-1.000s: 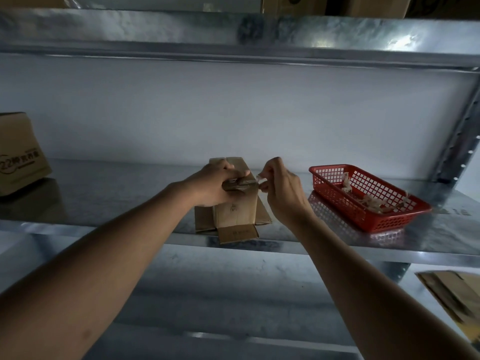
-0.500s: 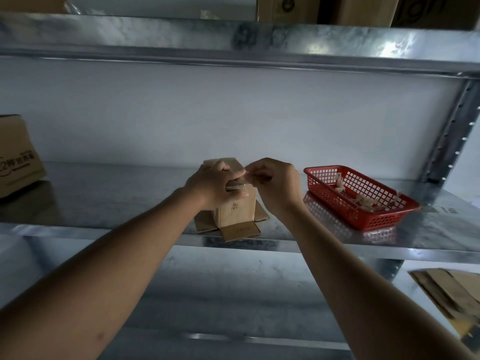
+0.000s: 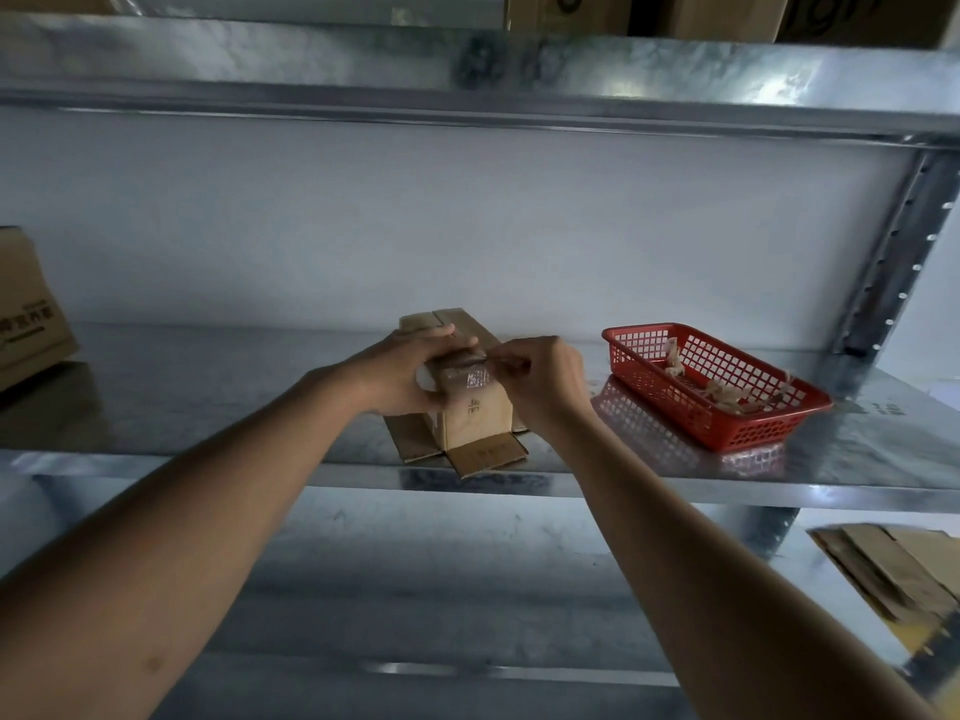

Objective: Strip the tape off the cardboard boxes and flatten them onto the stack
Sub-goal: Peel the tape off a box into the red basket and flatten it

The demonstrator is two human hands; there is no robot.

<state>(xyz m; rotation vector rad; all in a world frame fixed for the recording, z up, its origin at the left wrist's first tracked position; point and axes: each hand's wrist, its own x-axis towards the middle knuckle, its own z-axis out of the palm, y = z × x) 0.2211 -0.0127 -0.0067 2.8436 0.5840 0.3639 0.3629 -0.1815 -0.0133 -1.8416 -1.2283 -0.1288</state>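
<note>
A small brown cardboard box [image 3: 475, 420] stands on the metal shelf [image 3: 208, 407], its bottom flaps splayed flat around it. My left hand [image 3: 410, 374] grips the box's top left side and steadies it. Clear tape [image 3: 467, 366] runs over the top front edge of the box. My right hand [image 3: 540, 379] pinches the tape's end at the top right corner. A stack of flattened cardboard [image 3: 893, 569] lies on the lower level at the right.
A red plastic basket [image 3: 727, 428] holding several crumpled tape scraps sits to the right on the shelf. Another cardboard box [image 3: 26, 314] with print stands at the far left. A shelf with more boxes [image 3: 701, 13] runs overhead; an upright post [image 3: 893, 262] rises at the right.
My right hand moved left from beside the box's top corner onto the top edge and now pinches the tape there. The left hand kept its grip on the box.
</note>
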